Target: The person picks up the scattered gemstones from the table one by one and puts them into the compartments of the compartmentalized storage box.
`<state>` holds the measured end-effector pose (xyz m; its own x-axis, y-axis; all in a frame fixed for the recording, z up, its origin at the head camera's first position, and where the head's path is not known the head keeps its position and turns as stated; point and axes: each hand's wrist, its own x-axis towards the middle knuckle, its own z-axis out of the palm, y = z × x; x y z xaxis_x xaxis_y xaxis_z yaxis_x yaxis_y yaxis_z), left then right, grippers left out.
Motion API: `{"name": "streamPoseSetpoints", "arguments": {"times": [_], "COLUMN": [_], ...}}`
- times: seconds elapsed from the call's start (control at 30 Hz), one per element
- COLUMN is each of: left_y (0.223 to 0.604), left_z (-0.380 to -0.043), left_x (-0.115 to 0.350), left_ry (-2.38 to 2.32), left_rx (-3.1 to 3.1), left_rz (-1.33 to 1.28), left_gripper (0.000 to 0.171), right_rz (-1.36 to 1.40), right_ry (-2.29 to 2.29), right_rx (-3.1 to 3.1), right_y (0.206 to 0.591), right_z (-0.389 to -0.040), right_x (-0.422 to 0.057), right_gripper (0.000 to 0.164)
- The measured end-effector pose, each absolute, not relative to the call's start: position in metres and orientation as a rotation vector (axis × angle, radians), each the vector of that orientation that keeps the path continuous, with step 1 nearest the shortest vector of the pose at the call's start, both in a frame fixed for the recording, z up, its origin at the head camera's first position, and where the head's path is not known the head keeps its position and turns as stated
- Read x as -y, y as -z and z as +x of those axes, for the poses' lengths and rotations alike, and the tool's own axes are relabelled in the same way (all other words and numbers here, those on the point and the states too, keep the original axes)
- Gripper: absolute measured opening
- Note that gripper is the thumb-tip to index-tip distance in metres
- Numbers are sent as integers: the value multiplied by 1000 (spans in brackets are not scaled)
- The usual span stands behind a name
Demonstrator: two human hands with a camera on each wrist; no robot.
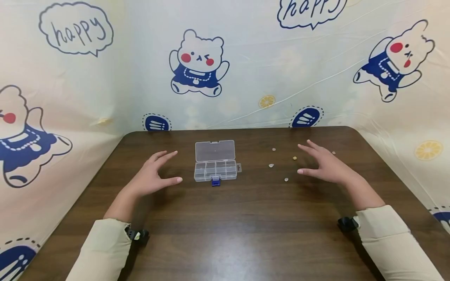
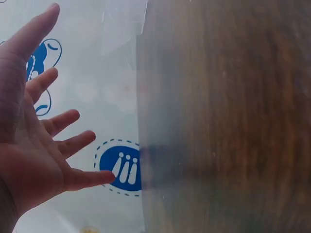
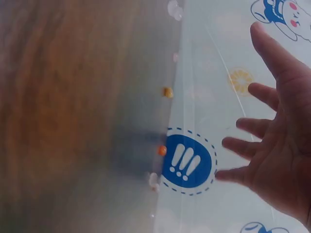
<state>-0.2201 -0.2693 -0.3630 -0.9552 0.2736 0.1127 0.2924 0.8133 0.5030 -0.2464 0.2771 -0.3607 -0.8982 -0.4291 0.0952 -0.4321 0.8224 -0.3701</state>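
A clear plastic compartment box (image 1: 215, 170) lies on the brown table with its lid (image 1: 215, 151) raised at the back and a blue latch (image 1: 216, 182) in front. My left hand (image 1: 152, 176) is held to the left of the box, fingers spread, holding nothing. To the right, my right hand (image 1: 327, 164) has its fingers apart and nothing in them. Small whitish pieces (image 1: 271, 166) and a yellowish piece (image 1: 295, 158) are scattered between the box and the right hand. In the right wrist view an orange piece (image 3: 162, 150) shows too. Their exact kind cannot be told.
The brown wooden table (image 1: 225, 218) reaches back to a patterned cloth (image 1: 246, 78) that hangs behind it and along both sides. Another small pale piece (image 1: 334, 152) lies behind the right hand. Each wrist wears a dark strapped device (image 1: 348, 224).
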Motion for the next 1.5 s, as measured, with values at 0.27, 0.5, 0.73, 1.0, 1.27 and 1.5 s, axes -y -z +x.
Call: {"name": "streamPoseSetpoints", "arguments": {"times": [0.27,0.5,0.73,1.0,1.27,1.5], "left_y": [369,377,379,380,384,388], "left_z": [-228,-235,-246,-257,-269,-278], "left_x": [262,256,248,237,233,232], "left_ry": [1262,1488,1543,1518,1526,1618], "left_rx": [2858,2868,2969,2997,3033,3057], "left_rz": [-448,-394,-450,-422,-429,-445], "left_gripper": [82,74,81,79,77,79], "right_rz": [838,930,979,988,987,1003], "right_ry": [-741,-802,-913,-1082,-1182,-1263], "right_rx": [2904,2878,2885,2946,3008,3076], "right_y": [367,370,374,377,378,379], "right_z": [-246,-249,-253,-257,-260,-267], "right_x": [-271,-265,-261,-257,-253,-254], "right_gripper": [70,58,53,49,45,41]}}
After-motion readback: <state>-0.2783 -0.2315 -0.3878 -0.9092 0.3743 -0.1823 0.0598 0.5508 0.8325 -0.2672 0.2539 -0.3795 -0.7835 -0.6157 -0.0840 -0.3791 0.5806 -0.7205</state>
